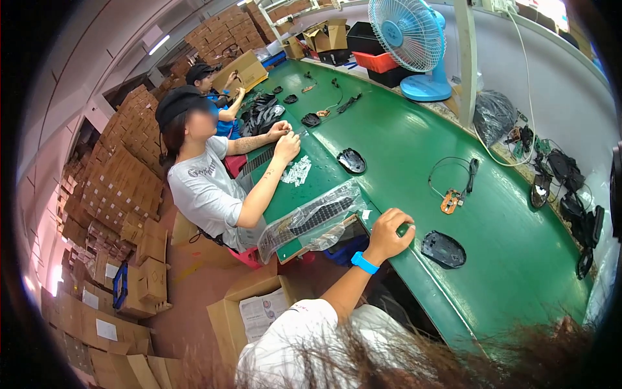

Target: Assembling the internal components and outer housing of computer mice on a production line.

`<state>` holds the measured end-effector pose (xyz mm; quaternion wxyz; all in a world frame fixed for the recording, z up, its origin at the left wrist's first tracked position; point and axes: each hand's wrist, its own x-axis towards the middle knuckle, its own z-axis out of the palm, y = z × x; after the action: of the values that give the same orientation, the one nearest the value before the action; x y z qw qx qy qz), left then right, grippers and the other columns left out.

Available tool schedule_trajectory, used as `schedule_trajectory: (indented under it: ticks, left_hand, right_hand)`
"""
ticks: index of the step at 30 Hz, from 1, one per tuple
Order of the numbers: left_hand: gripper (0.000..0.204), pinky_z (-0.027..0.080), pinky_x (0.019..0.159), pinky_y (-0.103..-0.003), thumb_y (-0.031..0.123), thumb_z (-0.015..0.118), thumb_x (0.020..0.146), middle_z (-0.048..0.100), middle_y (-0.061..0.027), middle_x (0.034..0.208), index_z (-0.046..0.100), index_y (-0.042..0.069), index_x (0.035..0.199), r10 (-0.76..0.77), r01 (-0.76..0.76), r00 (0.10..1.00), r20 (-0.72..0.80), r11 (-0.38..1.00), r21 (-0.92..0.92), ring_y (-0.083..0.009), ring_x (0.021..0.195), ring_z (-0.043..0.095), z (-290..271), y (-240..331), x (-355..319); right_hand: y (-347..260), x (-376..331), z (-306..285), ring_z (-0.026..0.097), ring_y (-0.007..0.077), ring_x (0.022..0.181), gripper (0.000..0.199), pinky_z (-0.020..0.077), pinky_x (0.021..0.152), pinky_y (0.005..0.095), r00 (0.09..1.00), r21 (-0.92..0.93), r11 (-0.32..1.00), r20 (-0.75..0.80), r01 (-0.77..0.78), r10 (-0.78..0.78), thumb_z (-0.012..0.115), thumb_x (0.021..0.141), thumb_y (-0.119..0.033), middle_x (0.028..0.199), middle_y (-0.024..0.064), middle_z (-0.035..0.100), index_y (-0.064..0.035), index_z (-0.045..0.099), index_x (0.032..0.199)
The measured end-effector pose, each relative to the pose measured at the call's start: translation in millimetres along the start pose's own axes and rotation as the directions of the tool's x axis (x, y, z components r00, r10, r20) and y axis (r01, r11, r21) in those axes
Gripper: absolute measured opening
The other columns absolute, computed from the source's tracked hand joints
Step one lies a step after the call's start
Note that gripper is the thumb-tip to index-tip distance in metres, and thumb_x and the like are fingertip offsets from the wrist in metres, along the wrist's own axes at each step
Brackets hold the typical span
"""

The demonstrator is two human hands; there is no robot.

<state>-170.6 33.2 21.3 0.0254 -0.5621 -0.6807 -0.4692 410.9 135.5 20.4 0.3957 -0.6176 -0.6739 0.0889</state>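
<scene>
My left hand (391, 235), with a blue band (365, 262) on its wrist, is held over the near edge of the green work table (414, 162). Its fingers curl in toward the thumb; a small dark spot shows between them, and I cannot make out whether it is a held part. Just to the right lies a black mouse shell (444, 250), its inside facing up. Beyond it rests an orange-brown circuit board (449, 202) with a coiled black cable (472, 175). Another black mouse shell (351, 161) lies farther off. My right hand is out of view.
At left, a co-worker in grey (204, 172) handles something small beside white pieces (297, 171); another person sits beyond. A plastic-wrapped black strip (324, 214) lies between us. A blue fan (424, 84), a post (465, 65) and black cables (573, 194) line the far side.
</scene>
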Motion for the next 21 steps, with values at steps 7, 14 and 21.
schedule_trajectory:
  ticks: [7, 14, 21]
  left_hand:
    - [0.064, 0.038, 0.115, -0.051, 0.029, 0.083, 0.073, 0.055, -0.0152, 0.143, 0.065, 0.013, 0.132, 0.265, -0.247, 0.898, 0.35, 0.964, -0.096, -0.0403, 0.135, 0.048, -16, 8, 11]
    - [0.062, 0.041, 0.113, -0.05, 0.021, 0.084, 0.075, 0.054, -0.017, 0.143, 0.064, 0.012, 0.133, 0.271, -0.194, 0.817, 0.509, 0.96, -0.201, -0.0408, 0.134, 0.049, 3, 10, 7]
    - [0.058, 0.045, 0.108, -0.049, 0.012, 0.082, 0.077, 0.057, -0.0184, 0.137, 0.063, 0.008, 0.132, 0.286, -0.199, 0.854, 0.435, 0.951, -0.236, -0.0399, 0.131, 0.052, 26, 60, -12]
  right_hand:
    - [66, 5, 21, 0.064, 0.0136, 0.095, 0.024, 0.052, 0.081, 0.0278, 0.997, 0.204, 0.976, -0.025, 0.077, -0.074, 0.062, 0.102, -0.009, 0.107, 0.0067, 0.068, -0.0025, 0.065, 0.125]
    - [-31, 1, 25, 0.062, 0.0105, 0.079, 0.008, 0.051, 0.072, 0.0268, 0.998, 0.112, 0.992, -0.022, 0.056, -0.054, 0.067, 0.098, -0.009, 0.086, 0.0039, 0.066, -0.0016, 0.067, 0.101]
    - [-195, -19, 103, 0.068, 0.0209, 0.075, 0.01, 0.0543, 0.068, 0.0321, 0.847, 0.382, 0.872, 0.308, 0.307, -0.433, 0.073, 0.088, -0.005, 0.087, 0.0105, 0.069, -0.0023, 0.069, 0.097]
